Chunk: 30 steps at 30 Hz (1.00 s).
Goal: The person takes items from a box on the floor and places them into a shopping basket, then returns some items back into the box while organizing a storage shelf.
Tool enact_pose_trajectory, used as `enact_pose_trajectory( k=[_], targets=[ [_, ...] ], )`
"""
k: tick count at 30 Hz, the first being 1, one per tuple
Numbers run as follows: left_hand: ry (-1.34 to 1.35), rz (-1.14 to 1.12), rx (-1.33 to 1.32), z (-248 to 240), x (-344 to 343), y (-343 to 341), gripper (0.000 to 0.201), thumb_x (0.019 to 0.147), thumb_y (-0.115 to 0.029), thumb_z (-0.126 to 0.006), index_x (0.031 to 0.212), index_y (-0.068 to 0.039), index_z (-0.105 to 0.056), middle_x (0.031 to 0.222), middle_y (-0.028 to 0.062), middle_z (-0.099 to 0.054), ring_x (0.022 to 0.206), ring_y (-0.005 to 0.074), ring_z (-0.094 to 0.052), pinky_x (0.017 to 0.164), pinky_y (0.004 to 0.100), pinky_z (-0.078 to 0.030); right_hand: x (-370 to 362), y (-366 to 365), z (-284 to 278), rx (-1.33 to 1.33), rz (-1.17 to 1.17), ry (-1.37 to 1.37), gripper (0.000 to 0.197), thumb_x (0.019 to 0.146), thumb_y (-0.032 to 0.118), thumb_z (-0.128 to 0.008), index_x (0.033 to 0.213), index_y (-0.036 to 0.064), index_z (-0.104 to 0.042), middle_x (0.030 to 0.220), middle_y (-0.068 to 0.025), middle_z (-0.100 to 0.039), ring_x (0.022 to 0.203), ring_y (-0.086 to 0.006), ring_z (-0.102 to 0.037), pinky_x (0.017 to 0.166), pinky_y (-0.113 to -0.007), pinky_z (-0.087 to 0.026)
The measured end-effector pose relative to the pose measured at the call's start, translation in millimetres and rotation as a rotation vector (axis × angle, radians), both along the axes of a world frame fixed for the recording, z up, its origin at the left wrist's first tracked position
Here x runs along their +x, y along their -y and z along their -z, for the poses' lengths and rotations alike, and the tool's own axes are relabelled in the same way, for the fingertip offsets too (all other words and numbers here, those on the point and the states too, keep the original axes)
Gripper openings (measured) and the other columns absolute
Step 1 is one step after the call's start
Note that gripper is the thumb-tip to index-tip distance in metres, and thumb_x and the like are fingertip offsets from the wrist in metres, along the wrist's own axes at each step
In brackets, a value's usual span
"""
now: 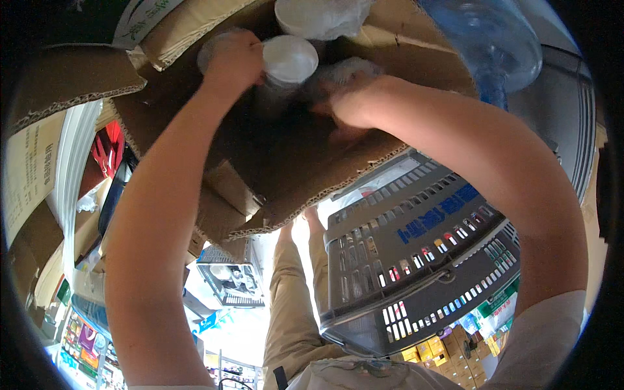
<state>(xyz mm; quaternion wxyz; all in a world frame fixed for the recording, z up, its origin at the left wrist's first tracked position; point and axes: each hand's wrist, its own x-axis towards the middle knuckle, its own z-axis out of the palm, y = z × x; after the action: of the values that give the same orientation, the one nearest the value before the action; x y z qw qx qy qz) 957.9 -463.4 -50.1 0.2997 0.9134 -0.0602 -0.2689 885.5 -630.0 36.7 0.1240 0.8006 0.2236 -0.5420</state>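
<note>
An opened cardboard box (292,175) lies in front of me, and both my arms reach into it. Inside is a white round cup or bowl (290,60), its wide face turned toward me, with thin clear plastic about it. My left hand (233,60) is closed at its left edge; part of the fingers is hidden. To the right of it, my right hand (354,101) grips crumpled clear plastic wrap (351,68), with blurred fingers low in the shadow. A second white cup or bowl (312,18) in clear plastic sits farther back in the box.
A large blue clear water bottle (491,45) stands right of the box. Below it is a dark grey slotted plastic crate (416,247). Box flaps (78,84) stick out on the left, near red items (109,149). Another crate (231,276) rests on the floor by my legs.
</note>
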Motion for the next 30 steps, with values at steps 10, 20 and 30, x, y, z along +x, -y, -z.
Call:
enact_pose_trajectory(
  k=[10, 20, 30],
  targets=[
    [-0.271, 0.567, 0.204, -37, -84, -63, 0.026, 0.092, -0.020, -0.054, 0.112, -0.005, -0.055, 0.113, 0.0171, -0.058, 0.107, 0.0292, -0.055, 0.093, 0.0358, -0.044, 6, 20, 62, 0.589, 0.211, 0.280, 0.084, 0.083, 0.024, -0.067, 0.146, 0.0383, -0.015, 0.149, -0.0207, -0.021, 0.129, -0.0369, -0.039, 0.103, -0.044, -0.039],
    [-0.185, 1.489, 0.720, 11, -134, -22, 0.053, 0.088, -0.037, -0.056, 0.134, -0.014, -0.045, 0.134, 0.0130, -0.043, 0.123, 0.0308, -0.041, 0.097, 0.0472, -0.035, 16, -3, 55, 0.487, 0.353, 0.283, 0.079, 0.083, 0.021, -0.065, 0.144, 0.0456, -0.021, 0.153, -0.0167, -0.016, 0.123, -0.0359, -0.048, 0.095, -0.045, -0.045],
    [-0.384, 1.327, 0.696, 127, -124, 1, 0.042, 0.086, -0.031, -0.057, 0.123, -0.011, -0.052, 0.125, 0.0137, -0.050, 0.113, 0.0296, -0.048, 0.092, 0.0457, -0.039, 29, -4, 47, 0.413, 0.412, 0.228, 0.088, 0.078, 0.006, -0.059, 0.142, 0.0514, -0.020, 0.152, -0.0231, -0.013, 0.121, -0.0405, -0.048, 0.095, -0.046, -0.045]
  ],
)
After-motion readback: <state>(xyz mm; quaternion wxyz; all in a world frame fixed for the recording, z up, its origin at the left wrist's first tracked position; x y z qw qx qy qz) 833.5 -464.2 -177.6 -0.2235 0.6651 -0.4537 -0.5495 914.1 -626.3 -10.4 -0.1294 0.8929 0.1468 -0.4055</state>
